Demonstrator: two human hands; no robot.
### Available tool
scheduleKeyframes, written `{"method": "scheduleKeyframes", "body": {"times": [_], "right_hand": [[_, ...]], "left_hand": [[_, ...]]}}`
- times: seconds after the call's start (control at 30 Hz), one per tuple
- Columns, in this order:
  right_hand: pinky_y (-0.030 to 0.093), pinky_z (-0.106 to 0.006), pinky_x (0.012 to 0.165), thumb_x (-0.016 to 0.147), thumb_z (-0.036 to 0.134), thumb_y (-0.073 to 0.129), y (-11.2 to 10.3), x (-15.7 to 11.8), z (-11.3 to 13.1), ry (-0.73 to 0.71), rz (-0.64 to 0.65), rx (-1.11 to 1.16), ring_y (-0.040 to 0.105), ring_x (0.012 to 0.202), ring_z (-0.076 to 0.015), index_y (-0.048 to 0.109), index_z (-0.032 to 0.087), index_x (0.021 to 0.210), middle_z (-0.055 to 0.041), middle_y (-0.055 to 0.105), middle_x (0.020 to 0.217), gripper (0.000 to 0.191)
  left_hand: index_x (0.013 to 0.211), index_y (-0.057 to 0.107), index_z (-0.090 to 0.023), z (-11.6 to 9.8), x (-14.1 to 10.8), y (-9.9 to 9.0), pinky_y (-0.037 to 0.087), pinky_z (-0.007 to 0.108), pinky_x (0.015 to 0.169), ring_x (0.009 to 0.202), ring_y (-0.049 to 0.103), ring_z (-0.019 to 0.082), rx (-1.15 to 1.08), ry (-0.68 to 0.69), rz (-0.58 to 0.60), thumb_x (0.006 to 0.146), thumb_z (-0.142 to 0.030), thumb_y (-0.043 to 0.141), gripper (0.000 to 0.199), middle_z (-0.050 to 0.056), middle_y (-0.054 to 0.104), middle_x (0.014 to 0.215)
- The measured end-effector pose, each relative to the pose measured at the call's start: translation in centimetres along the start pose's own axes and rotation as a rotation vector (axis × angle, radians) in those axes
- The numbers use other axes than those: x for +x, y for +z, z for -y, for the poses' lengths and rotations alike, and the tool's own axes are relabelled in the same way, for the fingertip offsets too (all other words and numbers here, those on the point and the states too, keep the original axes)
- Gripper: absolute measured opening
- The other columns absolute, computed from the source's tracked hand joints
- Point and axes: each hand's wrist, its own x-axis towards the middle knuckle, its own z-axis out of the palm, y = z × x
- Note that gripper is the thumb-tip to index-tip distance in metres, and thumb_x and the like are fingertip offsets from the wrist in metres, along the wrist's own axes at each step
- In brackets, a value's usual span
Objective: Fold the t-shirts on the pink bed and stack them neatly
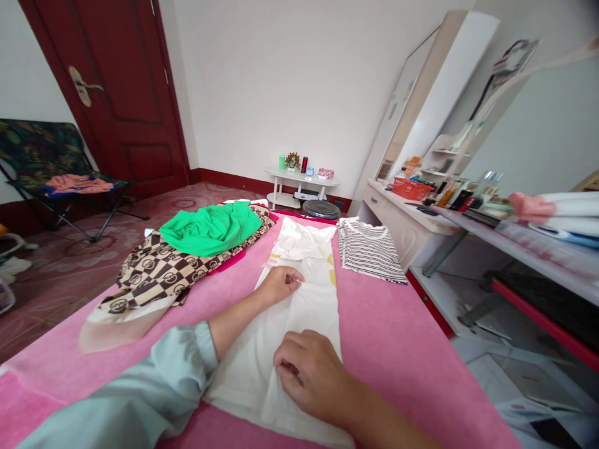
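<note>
A white shirt (262,355), folded into a long strip with yellow print along its sides, lies lengthwise on the pink bed cover (393,355). Its far end is bunched and creased. My left hand (281,284) rests on the middle of the shirt, thumb and fingers pinched together at the cloth. Closer to me, my right hand (313,371) is closed with its fingers curled down onto the near part of the shirt. A lengthwise crease runs between both hands. The fingertips of the right hand are partly hidden.
Left on the bed, a green garment (213,227) lies on a brown checkered garment (161,268). A folded striped shirt (369,249) sits at the right. Beyond are a dressing table (393,212), a low white table (299,178) and a folding chair (44,149).
</note>
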Motion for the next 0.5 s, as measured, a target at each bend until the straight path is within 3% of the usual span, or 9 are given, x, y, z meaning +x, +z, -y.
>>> {"method": "scheduleKeyframes", "body": {"times": [0.13,0.23,0.37,0.5], "right_hand": [[0.034,-0.025,0.069,0.078,0.013,0.052,0.9,0.2,0.4,0.000,0.051,0.025,0.052,0.071,-0.0127,0.055,0.022,0.080,0.0023,0.059,0.077,0.010],[0.038,-0.025,0.075,0.081,0.015,0.051,0.1,-0.7,0.0,-0.012,0.101,0.087,0.055,0.079,-0.0134,0.057,0.023,0.088,0.0015,0.063,0.084,0.012],[0.043,-0.030,0.083,0.084,0.011,0.043,-3.2,-3.6,-3.0,-0.001,0.064,0.068,0.057,0.091,-0.0164,0.060,0.024,0.103,-0.0031,0.066,0.097,0.028],[0.042,-0.039,0.096,0.087,0.010,0.038,-5.2,-7.2,-6.7,0.003,0.060,-0.014,0.053,0.113,-0.0188,0.055,0.032,0.122,-0.0055,0.060,0.121,0.045]], "left_hand": [[0.089,0.071,-0.016,0.1,-0.8,-1.0,0.044,0.023,0.062,0.065,0.056,0.013,0.040,0.050,0.022,0.075,-0.017,0.057,0.021,0.002,0.063,0.076],[0.091,0.071,-0.019,0.3,-2.5,-2.7,0.045,0.025,0.071,0.074,0.059,0.015,0.103,0.152,0.097,0.075,-0.013,0.056,0.024,0.004,0.063,0.083],[0.106,0.067,-0.023,1.6,-5.8,-6.7,0.044,0.027,0.086,0.095,0.058,0.017,0.172,0.315,0.231,0.081,-0.008,0.045,0.036,0.006,0.061,0.103],[0.108,0.067,-0.032,2.3,-9.2,-10.7,0.039,0.033,0.099,0.116,0.050,0.019,0.127,0.238,0.369,0.082,-0.010,0.049,0.038,0.003,0.052,0.128]]}}
